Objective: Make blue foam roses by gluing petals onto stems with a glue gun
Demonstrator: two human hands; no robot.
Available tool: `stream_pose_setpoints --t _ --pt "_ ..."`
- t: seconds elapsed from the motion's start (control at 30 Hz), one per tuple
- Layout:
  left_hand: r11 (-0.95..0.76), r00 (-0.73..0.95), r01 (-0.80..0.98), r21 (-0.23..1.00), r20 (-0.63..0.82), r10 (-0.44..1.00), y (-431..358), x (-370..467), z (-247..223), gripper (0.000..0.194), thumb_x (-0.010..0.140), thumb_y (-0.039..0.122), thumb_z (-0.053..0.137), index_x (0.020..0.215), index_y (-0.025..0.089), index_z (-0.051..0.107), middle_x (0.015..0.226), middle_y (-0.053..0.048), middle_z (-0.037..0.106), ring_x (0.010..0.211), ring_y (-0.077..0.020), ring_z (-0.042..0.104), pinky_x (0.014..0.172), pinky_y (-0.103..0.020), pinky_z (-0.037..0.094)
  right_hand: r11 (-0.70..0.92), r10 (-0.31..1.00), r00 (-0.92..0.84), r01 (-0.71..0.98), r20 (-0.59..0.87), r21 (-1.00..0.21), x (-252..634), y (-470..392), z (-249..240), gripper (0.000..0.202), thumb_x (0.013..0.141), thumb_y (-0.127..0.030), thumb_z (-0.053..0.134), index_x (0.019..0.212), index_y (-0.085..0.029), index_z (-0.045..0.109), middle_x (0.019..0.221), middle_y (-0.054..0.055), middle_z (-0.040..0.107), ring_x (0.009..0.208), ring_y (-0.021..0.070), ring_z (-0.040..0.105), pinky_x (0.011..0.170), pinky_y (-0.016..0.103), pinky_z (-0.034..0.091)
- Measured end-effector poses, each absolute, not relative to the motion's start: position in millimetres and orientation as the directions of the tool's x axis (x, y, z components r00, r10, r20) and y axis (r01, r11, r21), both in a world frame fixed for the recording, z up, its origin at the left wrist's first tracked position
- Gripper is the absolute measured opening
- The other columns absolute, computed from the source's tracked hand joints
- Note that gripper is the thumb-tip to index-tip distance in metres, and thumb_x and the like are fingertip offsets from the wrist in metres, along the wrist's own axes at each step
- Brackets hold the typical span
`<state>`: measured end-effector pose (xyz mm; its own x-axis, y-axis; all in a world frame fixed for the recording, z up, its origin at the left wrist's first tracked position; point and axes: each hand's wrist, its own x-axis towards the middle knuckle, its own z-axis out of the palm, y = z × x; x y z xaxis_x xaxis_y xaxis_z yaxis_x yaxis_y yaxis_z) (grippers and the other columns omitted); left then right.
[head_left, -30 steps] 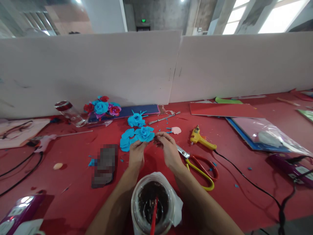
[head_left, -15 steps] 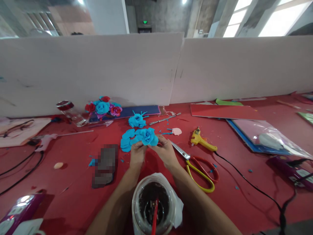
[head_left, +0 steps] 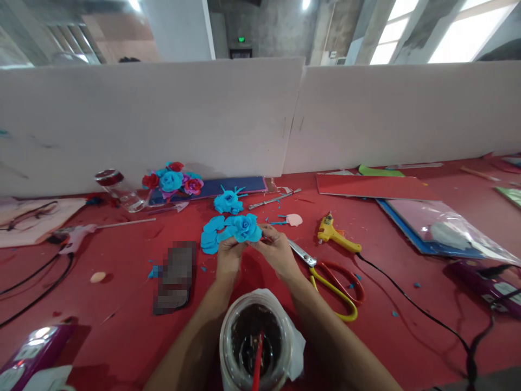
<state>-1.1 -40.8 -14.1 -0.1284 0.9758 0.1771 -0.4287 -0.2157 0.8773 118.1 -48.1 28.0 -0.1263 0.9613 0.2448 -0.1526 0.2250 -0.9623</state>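
A blue paper rose (head_left: 246, 227) is held up between both hands, over the red table. My left hand (head_left: 230, 255) pinches its lower left side, and my right hand (head_left: 275, 248) has its fingers closed at the lower right edge. Loose blue petals (head_left: 210, 237) lie just left of the rose. Behind it rests a second blue flower piece (head_left: 228, 201) with thin strips sticking out. Scissors (head_left: 334, 282) with red and yellow handles lie beside my right hand. The undersides of the rose are hidden by my fingers.
A clear jar (head_left: 257, 342) with a red stick stands between my forearms. To the right is a yellow glue gun (head_left: 337, 234) with a black cord. Left are a pixelated dark object (head_left: 175, 278), a glass bottle (head_left: 124, 191) and a flower bunch (head_left: 173, 179). White boards (head_left: 163, 119) stand behind.
The rose has shifted very slightly left, and my right hand's fingers have moved a little around its edge. My left hand keeps nearly the same place.
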Motion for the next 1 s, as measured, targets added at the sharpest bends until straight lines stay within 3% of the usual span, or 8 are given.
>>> stream_pose_setpoints --t 0.1,0.27,0.37,0.5,0.8,1.0 --pt "-0.181 -0.143 -0.476 0.861 0.127 0.981 -43.1 1.5 -8.1 0.014 0.065 0.021 0.078 0.079 0.020 0.076 0.078 -0.003 0.074 0.087 -0.0218 0.067 0.083 -0.035 0.051 0.215 0.960 -0.140 -0.177 0.241 -0.960 118.8 -49.8 30.2 0.018 0.077 -0.034 0.069 0.090 -0.024 0.076 0.103 0.005 0.069 0.102 0.0225 0.059 0.090 0.035 0.046" --pt "-0.205 -0.228 -0.469 0.859 0.107 0.968 -40.4 -0.2 -7.2 0.017 0.064 0.024 0.080 0.079 0.018 0.075 0.080 -0.003 0.074 0.082 -0.0188 0.066 0.084 -0.033 0.050 0.142 0.975 -0.123 -0.290 0.184 -0.946 120.8 -50.8 31.5 0.040 0.072 -0.023 0.069 0.112 -0.027 0.068 0.105 0.002 0.068 0.090 0.0173 0.060 0.086 0.031 0.047" --pt "-0.216 -0.251 -0.466 0.858 0.106 0.962 -37.4 -4.5 -7.7 0.017 0.064 0.028 0.080 0.076 0.018 0.073 0.077 -0.002 0.071 0.077 -0.0145 0.063 0.082 -0.028 0.049 0.132 0.982 -0.092 -0.282 0.164 -0.950 120.9 -49.8 31.4 0.032 0.074 -0.022 0.065 0.105 -0.026 0.070 0.104 0.003 0.069 0.089 0.0167 0.060 0.086 0.030 0.045" --pt "-0.139 -0.143 -0.561 0.816 0.069 0.987 -38.5 -5.1 -2.4 0.023 0.064 0.035 0.081 0.068 0.017 0.067 0.068 0.001 0.063 0.066 -0.0100 0.056 0.075 -0.026 0.049 0.099 0.987 -0.096 -0.277 0.130 -0.956 118.3 -49.7 32.3 0.022 0.074 -0.027 0.067 0.095 -0.023 0.074 0.095 0.004 0.071 0.085 0.0172 0.062 0.085 0.032 0.045" --pt "0.036 0.017 -0.664 0.747 -0.033 0.999 -44.4 1.3 -0.3 0.032 0.063 0.037 0.083 0.064 0.017 0.058 0.062 0.004 0.055 0.055 -0.0062 0.047 0.059 -0.021 0.043 0.083 0.983 -0.128 -0.340 0.133 -0.937 113.8 -50.3 32.5 0.018 0.073 -0.032 0.072 0.087 -0.020 0.073 0.071 0.001 0.068 0.067 0.0145 0.061 0.070 0.029 0.048" --pt "0.140 0.080 -0.662 0.737 -0.116 0.990 -46.8 -1.6 5.5 0.034 0.063 0.036 0.083 0.067 0.016 0.055 0.059 0.005 0.053 0.050 -0.0039 0.044 0.049 -0.016 0.037 0.090 0.989 -0.083 -0.289 0.119 -0.953 113.9 -49.3 28.8 0.022 0.072 -0.034 0.072 0.089 -0.020 0.073 0.085 0.004 0.071 0.077 0.0162 0.062 0.076 0.030 0.048"
